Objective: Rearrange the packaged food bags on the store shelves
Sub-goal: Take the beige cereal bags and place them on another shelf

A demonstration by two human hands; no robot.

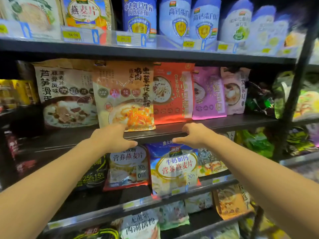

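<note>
An orange-and-cream oatmeal bag (124, 95) stands upright on the middle shelf (224, 124), slightly ahead of its neighbours. My left hand (112, 138) reaches toward its bottom left corner, fingers spread, the fingertips at or just below the bag's lower edge. My right hand (193, 135) hovers at the shelf's front edge, to the right of that bag and below a red bag (172, 92), fingers curled and apart, holding nothing. A beige bag (65, 94) stands to the left; a purple bag (208, 94) and a pink bag (234, 91) stand to the right.
Blue cylindrical tins (174, 18) and price tags (72, 35) line the top shelf. Below my hands stand a blue-and-yellow oatmeal bag (174, 168) and a white-and-red bag (128, 167). A dark upright post (300, 80) bounds the shelving on the right, with green packs beyond.
</note>
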